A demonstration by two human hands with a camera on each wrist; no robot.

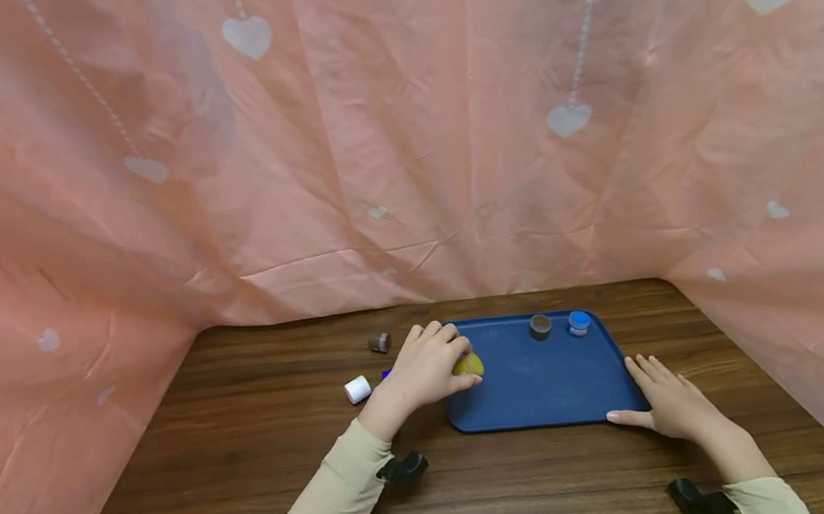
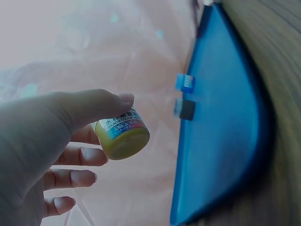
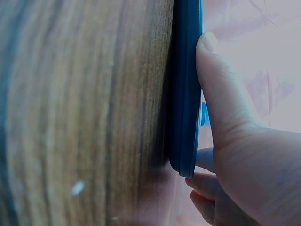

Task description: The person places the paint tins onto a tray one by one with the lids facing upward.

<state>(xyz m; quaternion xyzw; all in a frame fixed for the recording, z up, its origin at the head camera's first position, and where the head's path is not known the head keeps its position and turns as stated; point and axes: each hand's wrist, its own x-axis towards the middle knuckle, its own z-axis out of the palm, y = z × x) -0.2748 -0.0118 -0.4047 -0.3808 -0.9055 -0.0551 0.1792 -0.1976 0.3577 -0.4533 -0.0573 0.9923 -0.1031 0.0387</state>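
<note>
My left hand (image 1: 429, 366) pinches a small yellow paint jar (image 2: 124, 136) between thumb and forefinger, its printed label partly under the thumb. The other fingers lie spread behind it in the left wrist view. In the head view the yellow jar overlaps the left end of a blue tray (image 1: 539, 386). At the tray's far right stand a brown paint jar (image 1: 540, 327) and a blue paint jar (image 1: 579, 323). My right hand (image 1: 669, 406) rests at the tray's near right corner, thumb on the front rim and fingers extended along the right side.
On the wooden table (image 1: 254, 475) left of the tray lie a white jar (image 1: 357, 390) and a dark brown jar (image 1: 380, 342), both on their sides. A purple-blue piece (image 1: 386, 374) shows partly behind my left wrist. A pink curtain (image 1: 410, 165) surrounds the table's back and sides.
</note>
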